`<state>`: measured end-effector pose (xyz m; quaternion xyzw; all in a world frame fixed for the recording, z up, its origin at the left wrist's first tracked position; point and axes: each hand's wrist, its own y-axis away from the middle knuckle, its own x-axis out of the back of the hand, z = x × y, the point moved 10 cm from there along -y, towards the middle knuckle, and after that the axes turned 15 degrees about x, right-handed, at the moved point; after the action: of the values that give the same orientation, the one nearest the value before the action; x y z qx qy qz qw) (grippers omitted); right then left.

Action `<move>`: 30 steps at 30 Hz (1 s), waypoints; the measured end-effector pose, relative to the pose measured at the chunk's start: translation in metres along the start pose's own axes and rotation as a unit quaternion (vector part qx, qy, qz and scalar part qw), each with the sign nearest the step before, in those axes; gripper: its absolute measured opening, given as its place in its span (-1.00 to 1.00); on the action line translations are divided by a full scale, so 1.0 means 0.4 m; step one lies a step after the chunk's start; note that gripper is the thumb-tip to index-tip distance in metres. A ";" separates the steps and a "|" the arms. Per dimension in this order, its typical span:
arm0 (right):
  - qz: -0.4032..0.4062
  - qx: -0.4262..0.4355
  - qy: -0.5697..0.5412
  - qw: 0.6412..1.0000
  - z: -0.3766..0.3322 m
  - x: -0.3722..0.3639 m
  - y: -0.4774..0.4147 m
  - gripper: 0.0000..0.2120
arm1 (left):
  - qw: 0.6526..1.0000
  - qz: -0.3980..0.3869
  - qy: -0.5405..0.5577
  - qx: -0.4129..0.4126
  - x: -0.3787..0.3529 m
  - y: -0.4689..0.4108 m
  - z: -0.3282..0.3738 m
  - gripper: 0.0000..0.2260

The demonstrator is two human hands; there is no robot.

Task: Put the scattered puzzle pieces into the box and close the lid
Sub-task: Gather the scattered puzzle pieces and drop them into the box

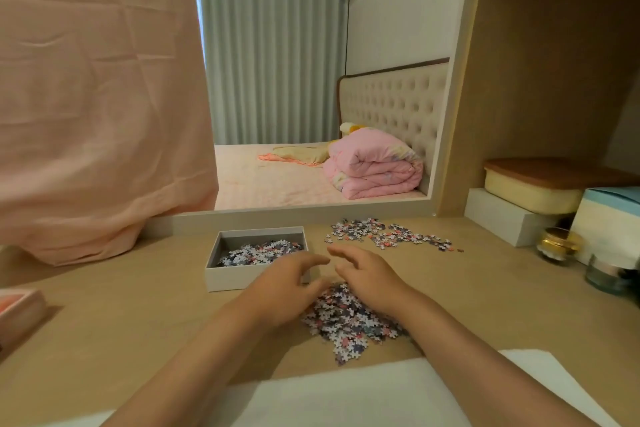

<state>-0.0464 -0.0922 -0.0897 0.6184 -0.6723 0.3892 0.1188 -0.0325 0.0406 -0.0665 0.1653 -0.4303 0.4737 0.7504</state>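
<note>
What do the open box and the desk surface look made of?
The open grey-white rectangular box looks like matte cardboard: thin straight walls, dull finish. The tan desk top looks like smooth wood-look laminate, faint grain; possibly veneer.

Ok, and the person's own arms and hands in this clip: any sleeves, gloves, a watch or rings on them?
Nothing is worn on them. The left hand and right hand have no gloves, and no ring, watch or bracelet shows on the fingers or wrists in view. Both arms are uncovered as well, with no sleeve edge anywhere up to the bottom of the picture.
</note>
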 end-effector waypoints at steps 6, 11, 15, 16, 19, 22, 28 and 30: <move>-0.096 0.088 0.131 0.983 -0.094 -0.095 -0.049 -0.52 | 0.980 0.142 -0.141 0.013 0.107 0.009 -0.123 -0.48; -0.127 0.086 0.174 0.973 -0.090 -0.139 -0.073 -0.49 | 0.966 0.073 -0.208 0.135 0.079 -0.008 -0.252 -0.38; -0.152 0.068 0.207 0.964 -0.080 -0.140 -0.094 -0.45 | 0.974 0.071 -0.183 0.110 0.074 -0.033 -0.249 -0.31; -0.157 0.063 0.211 0.963 -0.077 -0.137 -0.095 -0.44 | 0.975 0.073 -0.181 0.105 0.072 -0.037 -0.246 -0.33; -0.149 0.042 0.211 0.965 -0.067 -0.107 -0.076 -0.40 | 0.979 0.088 -0.162 0.082 0.075 -0.034 -0.232 -0.35; -0.140 -0.006 0.236 0.962 -0.041 -0.057 -0.019 -0.36 | 0.980 0.145 -0.134 0.020 0.101 -0.009 -0.170 -0.42; -0.170 -0.123 0.275 0.938 0.053 0.000 0.128 -0.26 | 0.992 -0.052 -0.103 -0.059 -0.047 0.058 -0.014 -0.19; -0.175 -0.142 0.274 0.935 0.071 0.000 0.153 -0.26 | 0.977 -0.132 -0.162 -0.035 -0.121 0.077 -0.016 -0.03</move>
<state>-0.0940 -0.1151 -0.1317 0.5723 -0.5431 0.4168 0.4514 -0.0642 0.0326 -0.1139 0.2691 -0.5366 0.3219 0.7321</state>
